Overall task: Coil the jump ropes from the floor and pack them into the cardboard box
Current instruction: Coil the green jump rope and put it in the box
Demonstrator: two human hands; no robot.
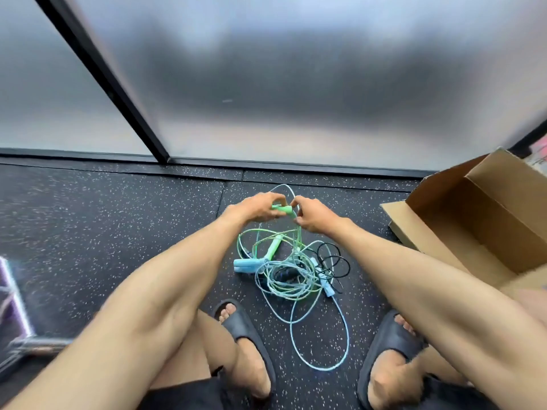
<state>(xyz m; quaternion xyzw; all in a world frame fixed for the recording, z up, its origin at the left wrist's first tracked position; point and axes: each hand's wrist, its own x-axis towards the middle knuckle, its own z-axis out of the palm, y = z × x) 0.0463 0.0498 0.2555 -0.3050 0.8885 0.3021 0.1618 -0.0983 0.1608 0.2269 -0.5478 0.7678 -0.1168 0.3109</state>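
Green rope first
Left hand (260, 207) grips the green handle (281, 209), right hand (313, 216) pinches its cord (299, 232) just beside, probably to start a loop; jump ropes (284, 270) tangled on the floor (118, 232) nearer me, cardboard box (479, 220) open right.

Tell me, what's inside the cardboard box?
Only bare brown cardboard shows inside the cardboard box; nothing lies in the part in view. The right forearm covers its near corner, and the picture's edge cuts off the rest.

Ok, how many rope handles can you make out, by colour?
Green: 2, held green handle and green handle on the floor
Light blue: 2 at least, left blue handle and right blue handle
Black: 1, black handle
Total: 5 seen; tangle may hide more
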